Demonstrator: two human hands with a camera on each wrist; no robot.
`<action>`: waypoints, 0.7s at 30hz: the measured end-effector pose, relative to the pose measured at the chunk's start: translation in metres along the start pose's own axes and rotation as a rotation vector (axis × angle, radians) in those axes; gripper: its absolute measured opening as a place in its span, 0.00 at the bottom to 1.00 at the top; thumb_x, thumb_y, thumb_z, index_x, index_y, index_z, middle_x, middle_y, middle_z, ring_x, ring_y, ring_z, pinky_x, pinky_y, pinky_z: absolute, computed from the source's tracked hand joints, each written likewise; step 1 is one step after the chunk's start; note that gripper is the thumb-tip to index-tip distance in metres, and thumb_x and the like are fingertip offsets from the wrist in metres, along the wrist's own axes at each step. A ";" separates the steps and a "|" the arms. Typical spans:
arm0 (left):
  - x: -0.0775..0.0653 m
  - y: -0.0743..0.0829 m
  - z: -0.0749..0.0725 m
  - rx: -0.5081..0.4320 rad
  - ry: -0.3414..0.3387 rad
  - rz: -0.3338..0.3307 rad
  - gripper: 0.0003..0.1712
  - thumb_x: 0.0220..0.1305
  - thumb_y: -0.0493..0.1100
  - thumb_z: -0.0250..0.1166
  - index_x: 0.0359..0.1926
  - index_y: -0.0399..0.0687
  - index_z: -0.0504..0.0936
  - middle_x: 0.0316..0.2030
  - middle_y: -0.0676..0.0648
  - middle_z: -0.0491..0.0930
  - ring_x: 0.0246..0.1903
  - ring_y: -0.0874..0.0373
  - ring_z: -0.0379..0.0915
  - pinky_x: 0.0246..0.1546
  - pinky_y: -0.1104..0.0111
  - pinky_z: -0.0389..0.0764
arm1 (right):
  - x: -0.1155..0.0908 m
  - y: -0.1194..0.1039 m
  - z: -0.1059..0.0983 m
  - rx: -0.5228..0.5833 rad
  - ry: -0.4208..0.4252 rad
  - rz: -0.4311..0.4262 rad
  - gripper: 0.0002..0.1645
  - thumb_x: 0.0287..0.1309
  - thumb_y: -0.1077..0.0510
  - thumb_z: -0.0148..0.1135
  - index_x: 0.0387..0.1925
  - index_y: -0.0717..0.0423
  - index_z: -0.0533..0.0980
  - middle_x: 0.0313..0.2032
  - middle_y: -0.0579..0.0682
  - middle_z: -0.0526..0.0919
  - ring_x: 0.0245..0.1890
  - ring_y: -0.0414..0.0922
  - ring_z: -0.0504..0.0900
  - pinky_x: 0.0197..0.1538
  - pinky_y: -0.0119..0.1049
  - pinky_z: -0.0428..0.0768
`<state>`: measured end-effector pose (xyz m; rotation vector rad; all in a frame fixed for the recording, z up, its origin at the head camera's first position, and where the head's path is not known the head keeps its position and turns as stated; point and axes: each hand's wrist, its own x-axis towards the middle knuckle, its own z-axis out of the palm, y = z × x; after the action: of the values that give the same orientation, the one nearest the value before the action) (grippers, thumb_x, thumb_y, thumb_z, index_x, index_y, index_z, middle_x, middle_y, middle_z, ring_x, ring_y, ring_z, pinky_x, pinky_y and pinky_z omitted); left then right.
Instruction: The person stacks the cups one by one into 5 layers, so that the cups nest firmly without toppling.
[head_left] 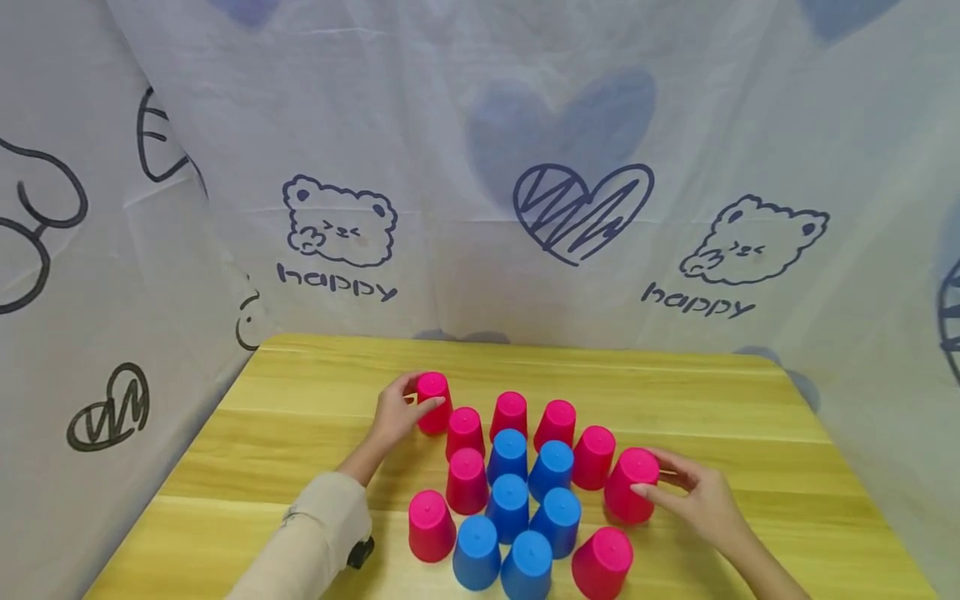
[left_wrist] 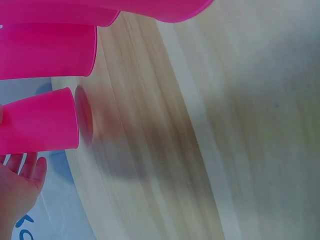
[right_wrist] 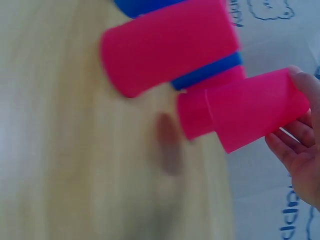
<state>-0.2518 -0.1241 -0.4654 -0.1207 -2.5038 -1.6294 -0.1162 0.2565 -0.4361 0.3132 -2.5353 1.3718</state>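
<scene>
My left hand (head_left: 396, 410) grips an upside-down pink cup (head_left: 432, 417) at the far left of a cluster of cups. In the left wrist view that cup (left_wrist: 40, 122) hangs just off the table, its rim apart from the shadow. At the cluster's right side, my right hand (head_left: 701, 500) holds another upside-down pink cup (head_left: 630, 496) between thumb and fingers. The right wrist view shows this cup (right_wrist: 255, 112) raised over the wood, with a pink cup (right_wrist: 195, 115) behind it. Several blue cups (head_left: 509, 504) stand upside down between the two hands.
More pink cups stand around the blue ones, among them one at front left (head_left: 431, 529), one at front right (head_left: 602, 565) and one at the back (head_left: 510, 414). Beneath everything is a wooden table (head_left: 247, 467). A printed white cloth (head_left: 450, 250) hangs behind it.
</scene>
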 end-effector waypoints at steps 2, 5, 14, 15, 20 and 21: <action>0.002 0.000 0.002 0.004 -0.008 0.005 0.27 0.52 0.36 0.69 0.53 0.33 0.73 0.46 0.34 0.79 0.47 0.43 0.75 0.50 0.54 0.77 | 0.004 -0.002 -0.007 -0.002 0.007 -0.044 0.25 0.42 0.67 0.71 0.46 0.68 0.77 0.40 0.25 0.79 0.38 0.21 0.76 0.38 0.21 0.80; 0.006 0.001 0.005 0.002 -0.009 -0.004 0.27 0.52 0.36 0.69 0.54 0.33 0.73 0.47 0.34 0.79 0.48 0.43 0.75 0.51 0.53 0.76 | 0.010 -0.007 -0.017 -0.019 0.003 -0.078 0.26 0.41 0.67 0.71 0.47 0.68 0.77 0.40 0.25 0.78 0.39 0.20 0.76 0.38 0.20 0.79; 0.014 0.009 0.005 0.025 -0.056 -0.010 0.28 0.54 0.37 0.68 0.56 0.34 0.71 0.51 0.34 0.77 0.52 0.42 0.73 0.55 0.53 0.74 | 0.031 -0.022 -0.029 -0.079 -0.070 -0.065 0.27 0.44 0.62 0.72 0.48 0.65 0.77 0.41 0.54 0.85 0.37 0.22 0.78 0.39 0.22 0.80; 0.014 0.010 0.005 0.032 -0.059 -0.005 0.28 0.54 0.37 0.68 0.56 0.33 0.71 0.51 0.34 0.77 0.52 0.42 0.73 0.55 0.53 0.74 | 0.034 -0.024 -0.030 -0.074 -0.078 -0.061 0.26 0.45 0.61 0.71 0.49 0.65 0.77 0.42 0.54 0.84 0.37 0.23 0.78 0.39 0.23 0.81; 0.016 0.016 0.009 0.048 -0.072 0.021 0.28 0.54 0.35 0.67 0.56 0.31 0.70 0.50 0.32 0.77 0.52 0.41 0.73 0.56 0.52 0.73 | 0.047 -0.033 -0.028 -0.046 -0.100 -0.032 0.27 0.49 0.59 0.69 0.51 0.64 0.75 0.44 0.54 0.83 0.38 0.23 0.78 0.40 0.22 0.80; 0.016 0.016 0.010 0.051 -0.075 0.023 0.28 0.54 0.34 0.66 0.56 0.31 0.70 0.50 0.32 0.77 0.52 0.40 0.73 0.56 0.52 0.73 | 0.049 -0.035 -0.027 -0.045 -0.103 -0.034 0.27 0.49 0.58 0.68 0.52 0.64 0.75 0.45 0.60 0.82 0.39 0.23 0.78 0.40 0.22 0.80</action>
<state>-0.2661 -0.1090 -0.4520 -0.2080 -2.5865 -1.5792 -0.1487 0.2569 -0.3787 0.4272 -2.6260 1.3169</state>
